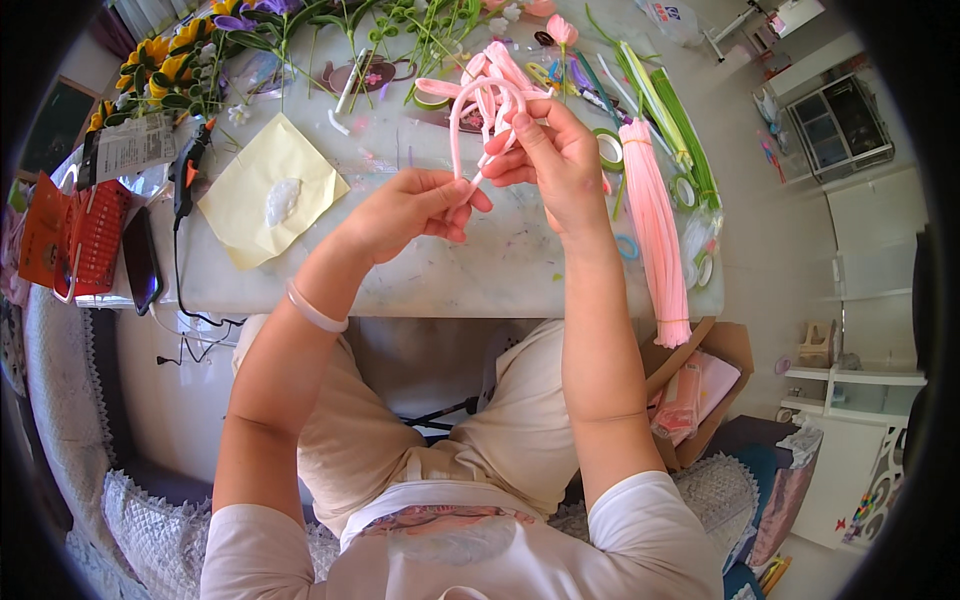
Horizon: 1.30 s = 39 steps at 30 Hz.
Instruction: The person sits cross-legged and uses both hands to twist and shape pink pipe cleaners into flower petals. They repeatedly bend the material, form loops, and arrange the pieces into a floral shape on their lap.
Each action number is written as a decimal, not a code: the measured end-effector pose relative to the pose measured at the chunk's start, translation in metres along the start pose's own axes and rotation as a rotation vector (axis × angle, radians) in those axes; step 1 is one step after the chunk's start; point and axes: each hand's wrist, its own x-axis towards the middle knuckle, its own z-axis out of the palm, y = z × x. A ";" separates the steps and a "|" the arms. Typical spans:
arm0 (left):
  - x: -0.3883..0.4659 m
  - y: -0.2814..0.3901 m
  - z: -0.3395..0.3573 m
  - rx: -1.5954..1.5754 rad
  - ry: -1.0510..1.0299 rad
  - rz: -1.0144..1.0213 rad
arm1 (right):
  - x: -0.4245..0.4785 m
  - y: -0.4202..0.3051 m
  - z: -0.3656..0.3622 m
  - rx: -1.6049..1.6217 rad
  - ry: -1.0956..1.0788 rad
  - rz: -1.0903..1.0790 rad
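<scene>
A pale pink pipe cleaner (455, 124), bent into an arch, is held between my two hands above the table. My left hand (424, 206) pinches its lower end between thumb and fingers. My right hand (551, 154) grips the other side of the loop, with the fingertips of both hands close together. Just beyond the hands lie several looped pink pipe-cleaner pieces (504, 64). To the right of my right hand, a tied bundle of pink pipe cleaners (654, 232) overhangs the table's front edge. A pink flower with a green stem (562, 31) lies farther back.
At left are yellow paper (244, 214) bearing a translucent lump, a hot glue gun (191, 169), a phone (142, 259) and a red basket (101, 225). Green tape rolls (609, 150) and green pipe cleaners (694, 142) lie right. Yellow flowers (176, 67) stand back left.
</scene>
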 end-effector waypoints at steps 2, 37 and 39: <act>0.000 -0.006 -0.004 0.049 0.025 0.074 | -0.001 0.004 -0.003 0.001 -0.048 0.024; -0.033 0.025 -0.002 1.001 0.206 0.388 | 0.000 0.008 -0.042 0.062 -0.034 -0.020; -0.038 0.027 -0.008 1.028 0.213 0.387 | 0.000 0.005 -0.047 -0.099 0.057 -0.045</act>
